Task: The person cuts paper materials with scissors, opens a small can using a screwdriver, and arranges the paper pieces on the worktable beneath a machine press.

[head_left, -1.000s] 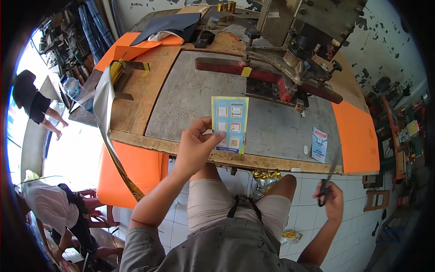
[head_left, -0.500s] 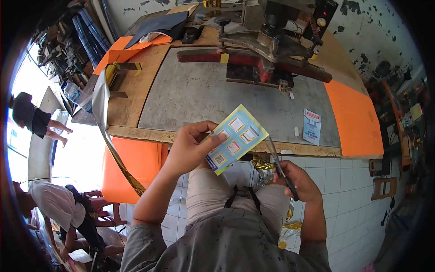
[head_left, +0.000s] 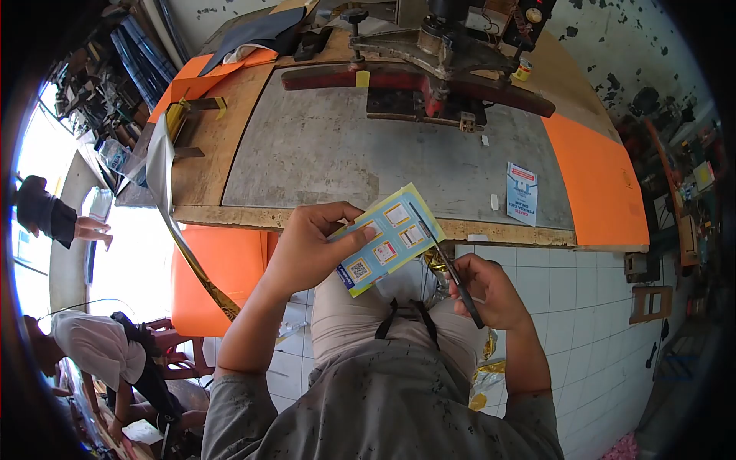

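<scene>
My left hand [head_left: 310, 245] pinches the left edge of a printed card [head_left: 389, 239], pale blue with a yellow-green border, small framed pictures and a QR code. The card is tilted in front of the table's near edge. A pair of scissors [head_left: 454, 277] with dark handles is in my right hand [head_left: 494, 290], fingers wrapped round the grips. Its blades lie across the card's right part. Whether they are cutting through the paper I cannot tell. A second blue-and-white leaflet [head_left: 522, 193] lies on the grey tabletop beyond my right hand.
A heavy press with a red bar [head_left: 422, 84] stands at the back of the table [head_left: 299, 153]. Orange sheets [head_left: 590, 184] cover the right side. Gold foil [head_left: 195, 268] hangs off the left edge. Two other people [head_left: 103, 349] are at the far left.
The scissors have moved left, so their blades now overlap the card instead of standing at its right corner. The view has shifted slightly.
</scene>
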Available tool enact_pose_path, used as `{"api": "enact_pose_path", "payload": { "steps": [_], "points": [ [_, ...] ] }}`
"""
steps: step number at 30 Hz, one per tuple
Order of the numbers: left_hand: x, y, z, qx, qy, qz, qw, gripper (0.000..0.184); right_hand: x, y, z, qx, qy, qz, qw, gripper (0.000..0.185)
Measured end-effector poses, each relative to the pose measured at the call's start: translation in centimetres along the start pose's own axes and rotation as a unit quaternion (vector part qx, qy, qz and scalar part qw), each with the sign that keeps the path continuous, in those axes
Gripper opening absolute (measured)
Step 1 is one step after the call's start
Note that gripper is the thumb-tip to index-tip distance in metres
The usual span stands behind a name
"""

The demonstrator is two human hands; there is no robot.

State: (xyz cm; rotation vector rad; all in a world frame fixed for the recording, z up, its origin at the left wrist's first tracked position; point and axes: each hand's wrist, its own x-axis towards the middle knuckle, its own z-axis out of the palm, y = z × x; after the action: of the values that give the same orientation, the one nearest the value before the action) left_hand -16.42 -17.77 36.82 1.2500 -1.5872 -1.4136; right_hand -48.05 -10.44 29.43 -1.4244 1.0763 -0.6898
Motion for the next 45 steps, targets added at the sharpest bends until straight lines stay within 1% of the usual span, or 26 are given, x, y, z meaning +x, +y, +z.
{"api": "enact_pose_path", "payload": {
  "steps": [1, 4, 8, 11, 14, 17, 23, 26, 29, 32, 35, 38, 41, 44, 45],
  "points": [
    [0.0, 0.0, 0.0, -0.005, -0.001, -0.002, 1.000, 0.018, 0.0, 0.0, 0.0, -0.001, 0.000, 0.001, 1.000, 0.049],
    [0.1, -0.8, -0.2, 0.015, -0.002, 0.045, 0.999, 0.024, 0.1, -0.3, 0.0, -0.002, 0.002, 0.005, 1.000, 0.049],
    [0.1, -1.0, -0.3, 0.004, 0.000, 0.039, 0.999, 0.024, 0.4, 0.3, 0.6, 0.029, 0.041, -0.016, 0.999, 0.049],
    [0.1, -1.0, -0.5, 0.007, 0.004, 0.043, 0.999, 0.025, 0.6, 0.2, 0.7, 0.053, 0.043, 0.014, 0.998, 0.047],
    [0.1, -1.0, -0.7, 0.004, 0.006, 0.045, 0.999, 0.025, 0.8, 0.4, 0.7, 0.062, 0.050, 0.007, 0.997, 0.044],
    [0.1, -0.8, -0.9, 0.007, 0.008, 0.033, 0.999, 0.025, 0.8, 0.1, 0.1, 0.011, 0.010, -0.024, 1.000, 0.022],
    [0.1, -1.2, -1.1, 0.013, 0.013, 0.030, 0.999, 0.025, 0.9, -0.7, 0.5, 0.030, 0.030, -0.016, 0.999, 0.017],
    [0.1, -1.2, -1.1, 0.007, 0.010, 0.026, 1.000, 0.025, 1.0, -1.1, 1.1, 0.097, 0.066, 0.016, 0.993, 0.030],
    [0.0, -1.1, -1.0, 0.004, 0.009, 0.018, 1.000, 0.024, 1.1, -0.5, 1.1, 0.080, 0.059, 0.012, 0.995, 0.028],
    [-0.1, -0.7, -1.0, 0.003, -0.003, 0.002, 1.000, 0.022, 1.4, 0.6, 1.2, 0.041, 0.064, -0.048, 0.996, 0.028],
    [-0.3, -0.7, -0.8, -0.005, -0.010, -0.007, 1.000, 0.023, 1.5, 0.8, 1.1, 0.036, 0.060, -0.035, 0.997, 0.028],
    [-0.3, -0.8, -0.7, -0.012, -0.008, 0.001, 1.000, 0.024, 1.5, 0.2, 1.5, 0.068, 0.068, -0.022, 0.995, 0.028],
    [-0.3, -1.2, -0.7, -0.019, -0.006, 0.012, 1.000, 0.024, 1.4, 0.9, 1.6, 0.079, 0.063, -0.032, 0.994, 0.028],
    [-0.5, -1.3, -0.5, -0.027, -0.006, 0.011, 1.000, 0.023, 1.0, 1.5, 1.6, 0.052, 0.047, -0.015, 0.997, 0.028],
    [-0.7, -1.4, -0.6, -0.027, -0.007, 0.007, 1.000, 0.023, 0.8, 1.7, 1.7, 0.062, 0.049, -0.024, 0.997, 0.028]
  ]
}}
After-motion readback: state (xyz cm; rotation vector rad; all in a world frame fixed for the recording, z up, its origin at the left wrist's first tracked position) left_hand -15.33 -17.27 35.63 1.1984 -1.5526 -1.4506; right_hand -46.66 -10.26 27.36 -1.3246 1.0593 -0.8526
